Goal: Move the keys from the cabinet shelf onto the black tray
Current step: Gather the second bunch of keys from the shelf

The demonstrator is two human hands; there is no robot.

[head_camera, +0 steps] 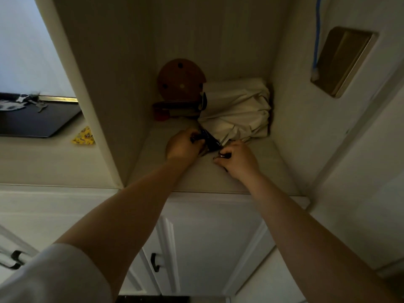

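Observation:
Both hands reach into the dim cabinet shelf point(251, 178). My left hand point(182, 147) is closed around a dark key fob at the shelf's middle. My right hand point(237, 159) pinches a key ring with dark keys point(223, 155) just to its right. A dark strap or fob point(211, 141) lies between the two hands; in the shadow I cannot tell how the pieces join. The black tray point(37, 122) lies on the counter to the left, outside the cabinet wall, with a set of keys point(40, 106) on its far edge.
A cream cloth bundle point(238, 108) fills the shelf's back right. A brown round board with holes point(181, 80) leans at the back over a dark and red object point(172, 110). A yellow packet point(84, 136) lies by the tray. White cupboard doors point(196, 248) hang below.

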